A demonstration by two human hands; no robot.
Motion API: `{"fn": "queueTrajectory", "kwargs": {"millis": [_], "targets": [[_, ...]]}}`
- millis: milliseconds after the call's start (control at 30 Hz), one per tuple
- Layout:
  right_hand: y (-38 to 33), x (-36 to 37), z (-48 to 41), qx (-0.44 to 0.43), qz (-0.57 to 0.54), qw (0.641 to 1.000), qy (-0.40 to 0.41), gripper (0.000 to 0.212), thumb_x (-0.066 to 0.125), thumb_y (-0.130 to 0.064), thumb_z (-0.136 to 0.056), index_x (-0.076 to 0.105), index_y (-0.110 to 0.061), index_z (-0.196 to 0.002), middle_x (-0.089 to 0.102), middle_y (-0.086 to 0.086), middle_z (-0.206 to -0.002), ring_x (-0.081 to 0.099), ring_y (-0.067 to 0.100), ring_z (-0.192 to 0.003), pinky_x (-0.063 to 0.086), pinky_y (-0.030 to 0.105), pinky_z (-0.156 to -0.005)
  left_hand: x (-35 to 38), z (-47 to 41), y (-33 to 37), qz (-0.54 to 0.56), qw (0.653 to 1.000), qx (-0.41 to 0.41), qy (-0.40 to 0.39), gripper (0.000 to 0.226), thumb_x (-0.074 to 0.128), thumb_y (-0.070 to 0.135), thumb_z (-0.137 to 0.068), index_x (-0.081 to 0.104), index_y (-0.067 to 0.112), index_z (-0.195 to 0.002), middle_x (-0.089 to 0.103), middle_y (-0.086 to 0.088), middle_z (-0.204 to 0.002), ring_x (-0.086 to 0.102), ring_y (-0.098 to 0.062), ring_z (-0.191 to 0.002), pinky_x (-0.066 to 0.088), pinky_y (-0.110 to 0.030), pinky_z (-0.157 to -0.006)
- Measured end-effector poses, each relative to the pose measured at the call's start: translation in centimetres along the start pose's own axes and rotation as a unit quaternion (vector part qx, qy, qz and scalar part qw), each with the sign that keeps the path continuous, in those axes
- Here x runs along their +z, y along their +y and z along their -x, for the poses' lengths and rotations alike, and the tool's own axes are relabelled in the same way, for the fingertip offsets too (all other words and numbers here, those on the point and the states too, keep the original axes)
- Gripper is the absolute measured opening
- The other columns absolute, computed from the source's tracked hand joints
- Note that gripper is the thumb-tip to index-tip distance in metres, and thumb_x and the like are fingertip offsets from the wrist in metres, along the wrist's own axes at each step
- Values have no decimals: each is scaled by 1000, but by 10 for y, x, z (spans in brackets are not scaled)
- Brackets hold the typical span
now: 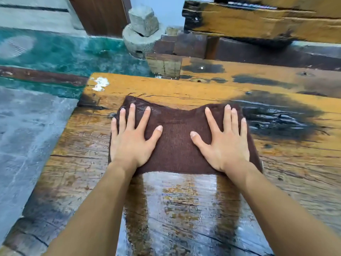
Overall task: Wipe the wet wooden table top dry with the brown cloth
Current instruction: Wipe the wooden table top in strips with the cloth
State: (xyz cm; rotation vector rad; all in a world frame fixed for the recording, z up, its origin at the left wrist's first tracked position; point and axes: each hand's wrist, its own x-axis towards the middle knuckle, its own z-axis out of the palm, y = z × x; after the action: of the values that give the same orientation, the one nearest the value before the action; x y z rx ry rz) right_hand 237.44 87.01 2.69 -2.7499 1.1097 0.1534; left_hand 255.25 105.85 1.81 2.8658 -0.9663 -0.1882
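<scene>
Two bare arms reach forward from the near edge of the view, both hands pressed palm-down on one brown cloth (177, 143). At the far left lies a grey stone floor (27, 137), streaked and dull, with a band of glossy green floor (64, 52) behind it. The left hand (132, 139) lies flat on the cloth's left end, its fingers (132, 115) spread wide and straight, the thumb angled toward the middle; it grips nothing, only pushes down. The wrist is bent back and the forearm runs straight toward the camera.

The cloth is a dark brown, finely ribbed weave, folded into a rough rectangle whose far edge dips in the middle. It rests on the table (184, 91), near the left end of the top, between the dry far part and the wet near part. The table is thick, rough-grained planks, orange-brown with cracks and black patches; just below the cloth its surface shines with water and mirrors the arms.

The right hand (226, 141) lies flat on the cloth's right end, fingers (227, 117) also splayed and extended, thumb pointing inward, holding nothing. Right of it spreads a large black, glistening stain (276, 119). Beyond the table sit a round stone base with a block (142, 30) on it and a heavy wooden beam (258, 21).
</scene>
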Motion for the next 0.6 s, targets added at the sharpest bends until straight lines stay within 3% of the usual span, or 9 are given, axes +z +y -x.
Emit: {"fn": "queueTrajectory", "kwargs": {"millis": [300,600], "targets": [[-16,-11,-82,11,3,1000,22,92,7,-92,-85,-4,-46,-164,-14,16,-174,-19,29,-160,-12,53,-127,-8,-88,-6,7,999,38,8,76,12,83,-94,3,50,-162,-9,1,-175,-12,-23,-160,-7,-50,-128],[-22,-18,-106,30,-3,999,25,91,9,-91,-86,1,-46,-164,-6,17,-174,-15,31,-160,-13,54,-127,-15,-135,-8,0,998,67,13,83,10,87,-89,8,49,-162,-2,-1,-175,-7,-25,-160,-4,-52,-128]]}}
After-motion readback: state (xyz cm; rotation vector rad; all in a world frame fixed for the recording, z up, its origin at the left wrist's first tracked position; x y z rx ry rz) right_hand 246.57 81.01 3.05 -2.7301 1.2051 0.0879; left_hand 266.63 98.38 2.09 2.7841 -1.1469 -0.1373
